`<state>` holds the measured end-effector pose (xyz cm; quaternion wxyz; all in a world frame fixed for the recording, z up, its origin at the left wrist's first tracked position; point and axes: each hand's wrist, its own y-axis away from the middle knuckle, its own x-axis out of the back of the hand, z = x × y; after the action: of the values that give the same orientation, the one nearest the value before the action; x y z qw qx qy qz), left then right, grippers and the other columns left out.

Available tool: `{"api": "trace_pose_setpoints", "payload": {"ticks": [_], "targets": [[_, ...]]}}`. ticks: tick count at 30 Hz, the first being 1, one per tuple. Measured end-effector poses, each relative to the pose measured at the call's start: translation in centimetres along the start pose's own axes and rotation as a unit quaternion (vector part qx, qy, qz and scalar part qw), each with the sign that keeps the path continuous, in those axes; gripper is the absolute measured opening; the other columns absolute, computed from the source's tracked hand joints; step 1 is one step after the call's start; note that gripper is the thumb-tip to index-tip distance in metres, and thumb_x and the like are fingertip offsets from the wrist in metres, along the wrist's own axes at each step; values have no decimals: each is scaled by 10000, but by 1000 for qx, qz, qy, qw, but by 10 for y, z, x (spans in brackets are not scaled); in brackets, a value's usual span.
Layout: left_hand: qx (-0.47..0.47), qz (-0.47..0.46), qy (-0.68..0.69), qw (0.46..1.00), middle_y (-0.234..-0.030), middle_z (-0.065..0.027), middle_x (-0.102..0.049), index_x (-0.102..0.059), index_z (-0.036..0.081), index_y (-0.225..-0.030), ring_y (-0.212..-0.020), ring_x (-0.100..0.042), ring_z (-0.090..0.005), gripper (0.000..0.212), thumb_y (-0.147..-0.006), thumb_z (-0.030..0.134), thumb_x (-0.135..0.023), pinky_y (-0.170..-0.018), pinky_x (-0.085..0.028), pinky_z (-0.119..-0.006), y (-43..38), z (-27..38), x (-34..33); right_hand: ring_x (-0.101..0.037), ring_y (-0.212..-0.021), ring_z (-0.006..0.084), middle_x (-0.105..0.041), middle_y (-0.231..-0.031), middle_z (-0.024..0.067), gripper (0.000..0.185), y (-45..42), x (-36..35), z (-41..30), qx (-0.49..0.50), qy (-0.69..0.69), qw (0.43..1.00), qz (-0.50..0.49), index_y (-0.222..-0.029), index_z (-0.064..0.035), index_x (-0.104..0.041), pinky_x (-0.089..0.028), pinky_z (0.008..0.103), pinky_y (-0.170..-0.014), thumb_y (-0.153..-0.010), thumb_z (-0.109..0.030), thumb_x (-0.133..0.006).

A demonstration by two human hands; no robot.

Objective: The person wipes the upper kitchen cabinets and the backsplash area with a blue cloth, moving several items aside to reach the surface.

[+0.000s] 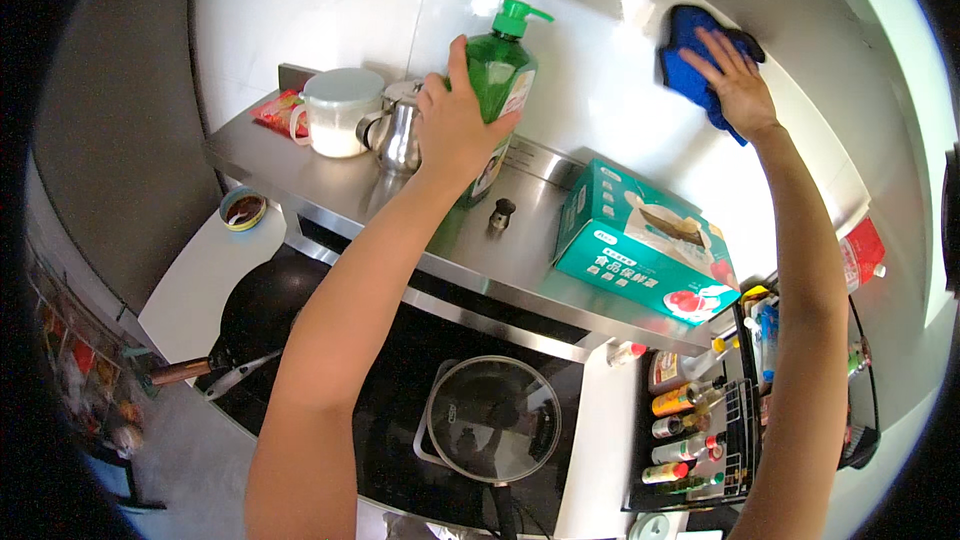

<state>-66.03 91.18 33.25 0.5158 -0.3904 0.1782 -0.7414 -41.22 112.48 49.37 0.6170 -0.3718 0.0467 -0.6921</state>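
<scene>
My left hand (461, 124) grips a large green pump bottle (495, 67) with a label, over a stainless steel shelf (525, 236). Whether the bottle's base touches the shelf is hard to tell. With fingers spread, my right hand (735, 86) presses a blue cloth (688, 67) flat against the white wall (585, 90). Left of the bottle stand a metal pot (400, 131) and a lidded clear jug (341, 116) of white contents. A small metal knob-like piece with a dark top (501, 215) is right of the bottle's base.
A teal printed box (645, 255) occupies the shelf's right end; a red packet (281, 112) lies at its left. Below are a black wok (262, 300), a glass-lidded pan (495, 420) on the hob, and a black rack (739, 420) of several bottles. A small bowl (244, 210) sits left.
</scene>
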Motion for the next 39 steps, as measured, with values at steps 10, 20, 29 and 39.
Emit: {"api": "trace_pose_setpoints", "payload": {"ticks": [10,20,29,39], "targets": [[-61,55,28,996,-1112,-263,-470,-126,110,-1454,-1045,-470,-435,1016,-706,291,-789,-912,-392,-470,3,-6,-7,-420,-1271,220,-269,-1512,-53,550,105,-90,-26,231,-78,968,-59,-1341,-401,-425,-367,417,-992,-851,-157,-474],[-59,44,6,997,-1114,-276,-484,-130,42,-1437,-1040,-498,-417,1032,-695,302,-799,-910,-407,-452,4,-2,-10,-285,-1361,279,-283,-1496,32,571,-22,-26,-34,-105,-89,978,155,-1372,-351,-402,-233,533,-1089,-841,-231,-574],[-69,50,12,996,-1079,-253,-467,-103,121,-1453,-1021,-472,-423,1023,-713,319,-781,-887,-398,-469,2,-15,-11,-376,-1314,184,-282,-1501,-62,442,66,-71,-48,307,-95,939,-119,-1296,-363,-505,-340,390,-1004,-881,-223,-445],[-90,64,44,993,-1104,-276,-482,-92,62,-1468,-1009,-493,-426,1060,-712,349,-778,-889,-399,-462,-1,-14,-24,-120,-1408,355,-149,-1536,90,640,42,-53,-6,-182,-163,962,120,-1411,-339,-341,-144,662,-1058,-834,-329,-616]]}}
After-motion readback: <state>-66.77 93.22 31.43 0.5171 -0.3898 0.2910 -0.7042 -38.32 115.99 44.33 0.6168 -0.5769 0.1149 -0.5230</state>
